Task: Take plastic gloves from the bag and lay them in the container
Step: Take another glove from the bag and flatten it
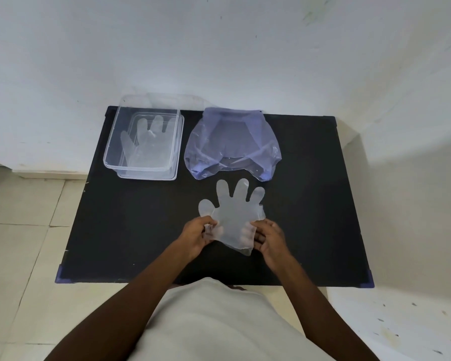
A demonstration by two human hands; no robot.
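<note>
A clear plastic glove (232, 209) is spread flat in the middle of the black table (141, 225), fingers pointing away from me. My left hand (197, 237) pinches its cuff on the left side, and my right hand (268, 239) grips the cuff on the right. A bluish translucent plastic bag (232, 147) lies just beyond the glove, its mouth toward me. To the left stands a clear rectangular container (143, 142) with another glove (143, 144) lying flat inside it.
The table is pushed against a white wall (219, 48). A clear lid (164, 101) leans behind the container. Pale floor tiles (24, 230) show to the left, and a white surface (401, 321) lies at lower right.
</note>
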